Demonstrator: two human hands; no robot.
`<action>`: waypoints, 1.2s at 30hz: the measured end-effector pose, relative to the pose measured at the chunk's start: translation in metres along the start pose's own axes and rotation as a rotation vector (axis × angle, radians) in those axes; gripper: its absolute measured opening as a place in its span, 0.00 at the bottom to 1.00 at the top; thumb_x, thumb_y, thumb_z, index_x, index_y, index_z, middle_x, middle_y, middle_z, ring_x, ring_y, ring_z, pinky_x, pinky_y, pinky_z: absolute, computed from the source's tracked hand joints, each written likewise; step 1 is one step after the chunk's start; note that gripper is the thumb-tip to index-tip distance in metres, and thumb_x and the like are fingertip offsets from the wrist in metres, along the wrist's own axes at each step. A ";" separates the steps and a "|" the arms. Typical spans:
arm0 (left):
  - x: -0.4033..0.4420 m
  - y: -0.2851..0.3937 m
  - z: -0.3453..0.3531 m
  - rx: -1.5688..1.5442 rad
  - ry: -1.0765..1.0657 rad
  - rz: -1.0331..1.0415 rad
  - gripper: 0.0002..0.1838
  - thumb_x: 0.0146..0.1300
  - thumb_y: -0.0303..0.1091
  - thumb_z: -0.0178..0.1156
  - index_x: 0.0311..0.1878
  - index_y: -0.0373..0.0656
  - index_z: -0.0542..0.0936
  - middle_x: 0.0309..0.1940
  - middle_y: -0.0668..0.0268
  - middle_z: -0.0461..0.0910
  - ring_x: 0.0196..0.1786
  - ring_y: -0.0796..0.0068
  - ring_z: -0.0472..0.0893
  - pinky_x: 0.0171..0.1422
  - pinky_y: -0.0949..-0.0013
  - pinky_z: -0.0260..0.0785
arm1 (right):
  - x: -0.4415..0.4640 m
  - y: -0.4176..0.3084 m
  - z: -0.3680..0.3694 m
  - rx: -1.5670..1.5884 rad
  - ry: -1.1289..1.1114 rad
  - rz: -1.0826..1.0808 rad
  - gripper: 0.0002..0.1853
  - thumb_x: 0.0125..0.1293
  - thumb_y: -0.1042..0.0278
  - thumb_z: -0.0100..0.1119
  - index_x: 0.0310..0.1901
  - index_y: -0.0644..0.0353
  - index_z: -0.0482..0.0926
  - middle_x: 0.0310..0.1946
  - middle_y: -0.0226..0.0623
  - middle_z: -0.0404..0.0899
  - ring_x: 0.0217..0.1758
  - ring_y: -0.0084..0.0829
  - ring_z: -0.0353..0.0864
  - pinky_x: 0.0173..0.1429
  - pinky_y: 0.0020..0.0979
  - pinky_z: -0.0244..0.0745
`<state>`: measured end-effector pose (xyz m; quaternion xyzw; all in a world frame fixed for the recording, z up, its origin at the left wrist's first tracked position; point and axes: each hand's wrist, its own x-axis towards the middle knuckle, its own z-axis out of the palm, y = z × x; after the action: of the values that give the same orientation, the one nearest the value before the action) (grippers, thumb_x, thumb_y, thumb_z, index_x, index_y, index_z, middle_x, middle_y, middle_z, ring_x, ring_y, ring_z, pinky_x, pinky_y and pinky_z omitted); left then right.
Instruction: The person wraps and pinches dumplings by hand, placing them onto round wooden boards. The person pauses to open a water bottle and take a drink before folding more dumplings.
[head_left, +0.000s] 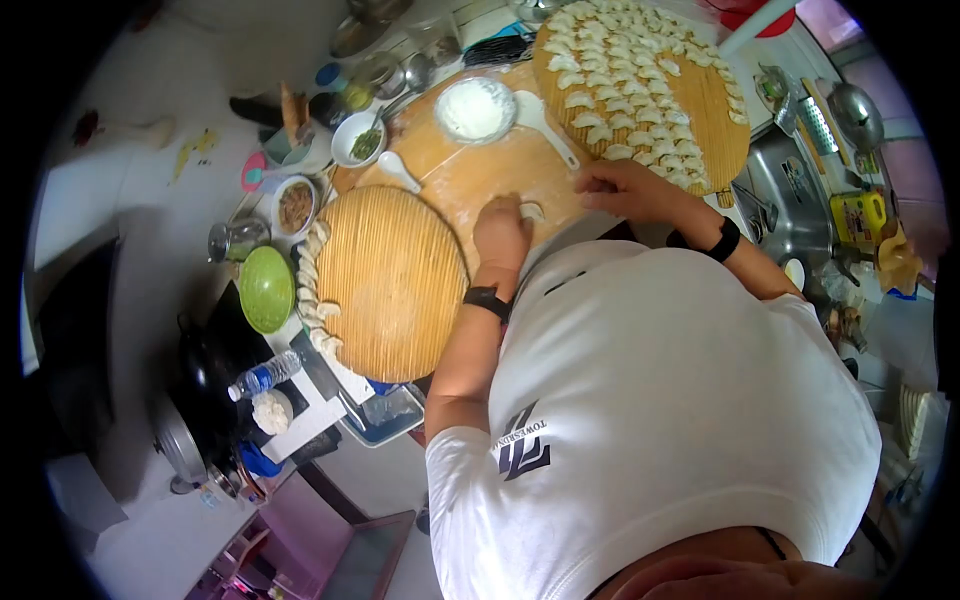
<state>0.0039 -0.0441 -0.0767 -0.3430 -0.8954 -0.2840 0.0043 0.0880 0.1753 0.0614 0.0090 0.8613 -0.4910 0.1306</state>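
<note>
My left hand [502, 232] rests low over the floured wooden board [455, 185], its fingers curled; whatever is under them is hidden. Just right of its fingertips lies a small pale piece of dough [533, 211]. My right hand [625, 190] is held at the board's right side with fingers bent, and I cannot make out anything in it. Beyond the hands are a bowl of flour [475, 110] and a flat white paddle [545, 125]. A round slatted tray [390, 290] at the left carries dumplings [308, 265] along its left edge.
A larger round tray [725, 150] full of dumplings stands at the upper right, near the metal sink [800, 205]. Left of the board are a bowl of greens [358, 140], a white spoon [400, 172], a bowl of filling [295, 205], a green bowl [267, 290] and a plastic bottle [265, 376].
</note>
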 end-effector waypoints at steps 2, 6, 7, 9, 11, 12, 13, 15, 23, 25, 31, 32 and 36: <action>0.018 -0.007 0.009 0.018 0.094 -0.018 0.14 0.48 0.34 0.65 0.39 0.42 0.79 0.32 0.55 0.79 0.36 0.51 0.79 0.42 0.53 0.73 | -0.005 0.018 -0.013 0.003 0.046 -0.025 0.10 0.65 0.65 0.61 0.42 0.61 0.77 0.29 0.29 0.78 0.32 0.21 0.75 0.39 0.26 0.71; 0.053 -0.007 0.010 0.063 0.170 -0.256 0.14 0.52 0.38 0.65 0.39 0.40 0.79 0.34 0.53 0.81 0.38 0.49 0.80 0.44 0.53 0.74 | -0.008 0.042 -0.035 0.059 0.070 -0.002 0.13 0.63 0.62 0.62 0.42 0.63 0.79 0.33 0.36 0.81 0.35 0.28 0.79 0.42 0.30 0.74; 0.058 -0.005 0.011 0.071 0.163 -0.252 0.14 0.52 0.38 0.65 0.39 0.40 0.79 0.34 0.53 0.81 0.38 0.49 0.80 0.44 0.53 0.74 | -0.008 0.047 -0.039 0.088 0.055 0.033 0.13 0.63 0.62 0.62 0.42 0.63 0.79 0.32 0.35 0.81 0.34 0.27 0.78 0.41 0.30 0.74; 0.069 -0.001 0.012 0.043 0.154 -0.331 0.14 0.53 0.38 0.65 0.38 0.40 0.80 0.35 0.51 0.82 0.39 0.49 0.81 0.44 0.54 0.74 | -0.009 0.053 -0.047 0.128 0.046 0.061 0.12 0.63 0.62 0.62 0.42 0.63 0.79 0.32 0.34 0.81 0.33 0.27 0.78 0.41 0.30 0.74; 0.069 0.019 0.000 -0.043 0.103 -0.319 0.14 0.53 0.38 0.66 0.38 0.39 0.80 0.35 0.51 0.82 0.39 0.49 0.81 0.44 0.55 0.74 | -0.008 0.054 -0.057 0.132 0.056 0.038 0.12 0.63 0.63 0.62 0.41 0.63 0.79 0.31 0.34 0.81 0.32 0.25 0.78 0.39 0.29 0.73; 0.073 0.030 -0.009 -0.140 0.052 -0.314 0.14 0.53 0.38 0.66 0.38 0.39 0.80 0.34 0.50 0.81 0.39 0.49 0.81 0.44 0.55 0.73 | -0.006 0.060 -0.060 0.141 0.064 0.030 0.12 0.63 0.63 0.62 0.41 0.63 0.79 0.31 0.34 0.81 0.32 0.25 0.78 0.39 0.29 0.73; 0.080 0.036 -0.017 -0.127 0.049 -0.306 0.14 0.53 0.38 0.66 0.38 0.39 0.80 0.34 0.50 0.81 0.39 0.49 0.81 0.44 0.55 0.73 | -0.006 0.069 -0.062 0.139 0.095 -0.032 0.12 0.63 0.63 0.62 0.41 0.63 0.79 0.31 0.34 0.81 0.32 0.25 0.78 0.39 0.29 0.73; 0.091 0.046 -0.029 -0.126 0.217 -0.237 0.13 0.52 0.38 0.67 0.36 0.39 0.80 0.33 0.50 0.81 0.38 0.49 0.81 0.43 0.56 0.73 | -0.003 0.080 -0.066 0.151 0.127 -0.093 0.11 0.63 0.64 0.61 0.41 0.63 0.79 0.31 0.34 0.81 0.32 0.25 0.78 0.39 0.29 0.73; 0.178 -0.011 -0.024 0.391 0.062 -0.204 0.10 0.55 0.38 0.63 0.33 0.41 0.81 0.34 0.52 0.83 0.38 0.50 0.82 0.41 0.54 0.75 | 0.000 0.087 -0.079 0.233 0.123 -0.093 0.10 0.64 0.66 0.61 0.42 0.63 0.79 0.33 0.35 0.82 0.36 0.26 0.79 0.42 0.30 0.73; 0.187 -0.019 -0.013 0.520 -0.124 -0.238 0.11 0.56 0.40 0.61 0.35 0.42 0.82 0.35 0.52 0.84 0.40 0.50 0.83 0.42 0.55 0.76 | -0.001 0.087 -0.084 0.235 0.139 -0.089 0.10 0.65 0.66 0.61 0.42 0.63 0.79 0.33 0.35 0.82 0.36 0.27 0.79 0.42 0.30 0.73; 0.189 -0.014 -0.024 0.512 -0.151 -0.162 0.11 0.56 0.39 0.61 0.35 0.41 0.82 0.37 0.53 0.84 0.39 0.51 0.84 0.43 0.56 0.77 | 0.001 0.097 -0.095 0.252 0.153 -0.068 0.09 0.66 0.67 0.60 0.43 0.63 0.78 0.34 0.33 0.81 0.38 0.24 0.78 0.44 0.29 0.73; 0.186 -0.010 -0.033 0.515 -0.150 -0.161 0.11 0.56 0.39 0.61 0.35 0.41 0.82 0.37 0.53 0.84 0.39 0.51 0.84 0.43 0.56 0.77 | 0.002 0.096 -0.096 0.241 0.134 -0.066 0.08 0.68 0.68 0.58 0.44 0.62 0.77 0.35 0.31 0.79 0.39 0.22 0.77 0.44 0.28 0.72; 0.170 0.004 -0.057 -0.387 -0.046 -0.383 0.07 0.57 0.28 0.62 0.37 0.37 0.78 0.35 0.58 0.84 0.33 0.62 0.84 0.38 0.64 0.79 | 0.017 0.078 -0.094 0.197 0.174 -0.139 0.07 0.66 0.70 0.60 0.42 0.63 0.78 0.34 0.32 0.80 0.38 0.22 0.77 0.42 0.28 0.72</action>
<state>-0.1347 0.0335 0.0071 -0.1682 -0.8728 -0.4378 -0.1353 0.0622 0.2934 0.0369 0.0046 0.8156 -0.5783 0.0196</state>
